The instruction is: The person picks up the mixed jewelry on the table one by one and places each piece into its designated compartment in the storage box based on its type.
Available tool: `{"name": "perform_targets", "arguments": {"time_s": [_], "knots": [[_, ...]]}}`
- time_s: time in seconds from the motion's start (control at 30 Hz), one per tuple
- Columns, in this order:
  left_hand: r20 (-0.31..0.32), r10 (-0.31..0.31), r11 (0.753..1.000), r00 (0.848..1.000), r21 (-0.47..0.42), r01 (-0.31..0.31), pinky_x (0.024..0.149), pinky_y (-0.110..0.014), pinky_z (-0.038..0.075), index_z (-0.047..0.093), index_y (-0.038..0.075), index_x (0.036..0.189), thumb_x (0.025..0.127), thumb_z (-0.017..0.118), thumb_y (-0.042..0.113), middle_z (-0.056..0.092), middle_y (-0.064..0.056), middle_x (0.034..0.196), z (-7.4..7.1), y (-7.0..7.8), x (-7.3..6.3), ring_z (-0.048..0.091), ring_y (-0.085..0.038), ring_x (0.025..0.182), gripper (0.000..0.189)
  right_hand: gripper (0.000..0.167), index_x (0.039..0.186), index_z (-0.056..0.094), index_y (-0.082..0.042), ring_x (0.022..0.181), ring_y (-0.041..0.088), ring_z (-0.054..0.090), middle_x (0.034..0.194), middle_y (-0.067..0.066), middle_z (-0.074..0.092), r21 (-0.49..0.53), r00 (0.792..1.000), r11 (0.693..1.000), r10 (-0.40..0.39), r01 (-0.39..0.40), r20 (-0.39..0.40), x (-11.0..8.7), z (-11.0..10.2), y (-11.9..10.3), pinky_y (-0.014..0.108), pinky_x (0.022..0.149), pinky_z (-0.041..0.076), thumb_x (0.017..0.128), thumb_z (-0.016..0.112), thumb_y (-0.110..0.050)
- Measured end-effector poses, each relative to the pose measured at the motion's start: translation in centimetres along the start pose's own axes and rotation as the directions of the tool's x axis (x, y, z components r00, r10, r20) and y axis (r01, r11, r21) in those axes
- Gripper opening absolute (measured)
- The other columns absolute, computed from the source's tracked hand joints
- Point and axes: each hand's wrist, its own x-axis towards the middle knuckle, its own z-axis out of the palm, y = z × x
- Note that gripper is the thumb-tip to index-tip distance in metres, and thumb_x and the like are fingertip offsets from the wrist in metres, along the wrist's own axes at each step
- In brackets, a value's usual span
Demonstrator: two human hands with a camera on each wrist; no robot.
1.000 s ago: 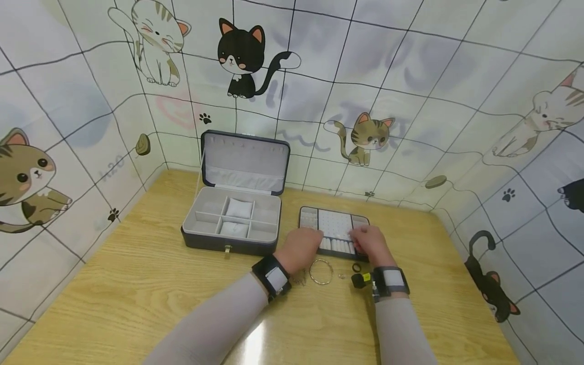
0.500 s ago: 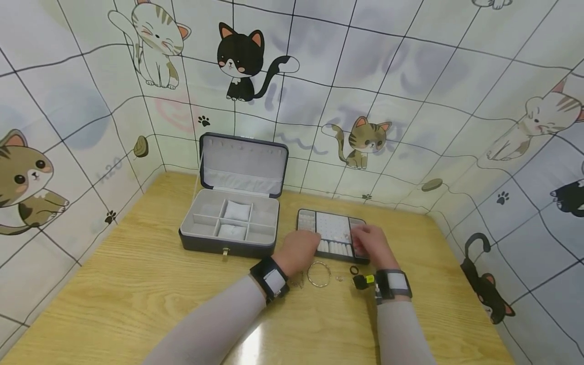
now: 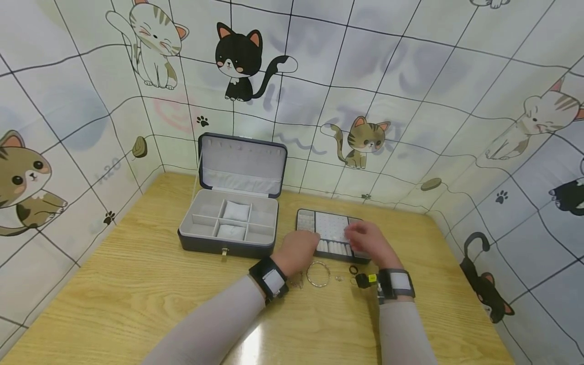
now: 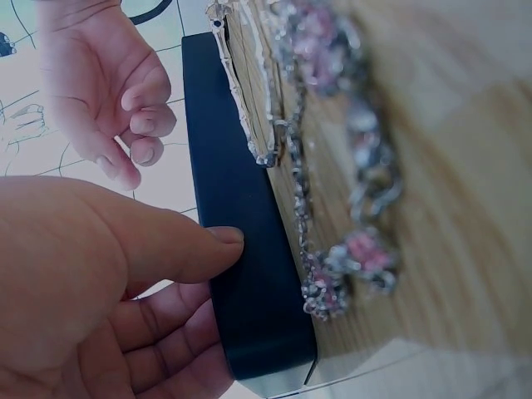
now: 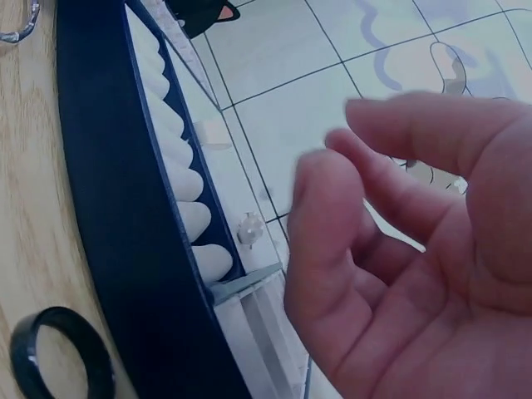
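My left hand (image 3: 296,252) holds the left front corner of a dark blue jewelry tray (image 3: 332,226). In the left wrist view its thumb presses the tray's front wall, and the other fingers curl round the side. My right hand (image 3: 370,242) hovers over the tray's right part, fingers loosely bent, a gap between thumb and forefinger, nothing held. Beside it, a small sparkling earring (image 5: 249,229) sits on the tray's pale panel, behind the white ring rolls (image 5: 193,212). A silver bracelet with pink stones (image 4: 366,249) lies in front of the tray, near my left hand.
Left of the tray stands an open jewelry box (image 3: 228,220) with two white cushions, its lid (image 3: 244,163) leaning back. A gold bangle (image 3: 318,274), a black ring (image 3: 353,269) and tiny clear pieces (image 3: 339,278) lie on the wooden table (image 3: 182,304). Cat-printed cloth walls surround it.
My right hand has drawn up slightly from the tray, and its fingertips have parted. My left hand keeps its hold on the tray corner. The view has shifted a little.
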Motion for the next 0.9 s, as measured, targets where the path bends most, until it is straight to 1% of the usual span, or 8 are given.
{"name": "perform_targets", "arguments": {"time_s": [0.1,0.2,0.3,0.4,0.5,0.67,0.77,0.9], "knots": [[0.008,-0.001,1.000,1.000,0.004,0.001,0.064,-0.033,0.057,0.069,0.017,0.100,0.095,0.073,0.015,0.074,0.000,0.091,0.0,0.1,0.1,0.069,-0.014,0.082,0.007,0.028,0.119,0.070,-0.001,0.084,0.024,0.067,0.102,0.014,0.070,-0.006,0.995,0.999,-0.043,0.044,0.085,-0.1,0.0,-0.1,0.034,0.078,0.060,0.102,0.069,-0.023],[0.005,0.000,1.000,1.000,0.001,0.000,0.063,-0.033,0.057,0.067,0.017,0.098,0.095,0.073,0.013,0.073,0.000,0.090,0.0,0.2,0.2,0.068,-0.015,0.081,0.007,0.022,0.112,0.070,0.001,0.079,0.023,0.067,0.092,0.011,0.069,0.006,0.979,0.997,-0.070,0.071,0.189,-0.3,0.1,-0.1,0.034,0.076,0.061,0.100,0.071,-0.018],[0.006,-0.001,1.000,1.000,-0.008,0.001,0.063,-0.034,0.057,0.067,0.017,0.097,0.094,0.073,0.012,0.073,0.000,0.089,0.0,0.2,0.2,0.067,-0.015,0.080,0.009,0.020,0.109,0.071,0.002,0.078,0.022,0.068,0.091,0.012,0.071,0.019,0.957,0.998,-0.069,0.066,0.281,-0.4,0.1,-0.2,0.035,0.076,0.062,0.098,0.073,-0.015],[0.010,-0.003,1.000,1.000,-0.016,0.003,0.063,-0.033,0.056,0.067,0.017,0.097,0.092,0.075,0.012,0.072,0.000,0.089,-0.1,0.3,0.3,0.066,-0.015,0.080,0.011,0.019,0.106,0.072,0.003,0.075,0.020,0.069,0.091,0.015,0.073,0.005,0.939,0.999,-0.048,0.049,0.340,-0.7,0.1,-0.5,0.035,0.073,0.062,0.097,0.073,-0.014],[0.008,-0.002,1.000,1.000,-0.014,0.002,0.062,-0.032,0.055,0.067,0.017,0.097,0.091,0.076,0.011,0.072,0.000,0.089,-0.1,0.4,0.3,0.067,-0.015,0.080,0.012,0.017,0.104,0.073,0.004,0.070,0.018,0.067,0.091,0.018,0.074,-0.030,0.923,0.998,-0.033,0.048,0.383,-1.0,0.2,-0.8,0.033,0.070,0.060,0.097,0.071,-0.012],[0.000,0.002,1.000,1.000,-0.007,-0.002,0.059,-0.032,0.054,0.067,0.017,0.095,0.090,0.075,0.011,0.072,0.001,0.088,-0.3,0.4,0.2,0.067,-0.016,0.080,0.012,0.013,0.099,0.074,0.004,0.066,0.017,0.065,0.088,0.020,0.075,-0.092,0.900,0.992,-0.043,0.092,0.433,-1.4,0.4,-1.2,0.032,0.065,0.058,0.094,0.072,-0.009],[-0.008,0.004,1.000,1.000,-0.019,-0.004,0.058,-0.031,0.052,0.066,0.017,0.093,0.089,0.075,0.009,0.072,0.000,0.086,-0.4,0.3,0.1,0.066,-0.016,0.078,0.013,0.013,0.097,0.074,0.003,0.063,0.017,0.063,0.080,0.014,0.074,-0.116,0.887,0.985,-0.060,0.127,0.458,-1.3,0.6,-1.4,0.031,0.063,0.056,0.093,0.073,-0.009],[-0.010,0.000,1.000,1.000,-0.030,-0.001,0.058,-0.031,0.051,0.066,0.017,0.092,0.090,0.074,0.009,0.071,0.000,0.085,-0.7,0.0,-0.1,0.066,-0.016,0.077,0.011,0.010,0.096,0.074,0.002,0.060,0.017,0.060,0.071,0.006,0.069,-0.142,0.874,0.975,-0.084,0.171,0.478,-1.1,1.0,-1.9,0.033,0.062,0.055,0.092,0.073,-0.008]]}}
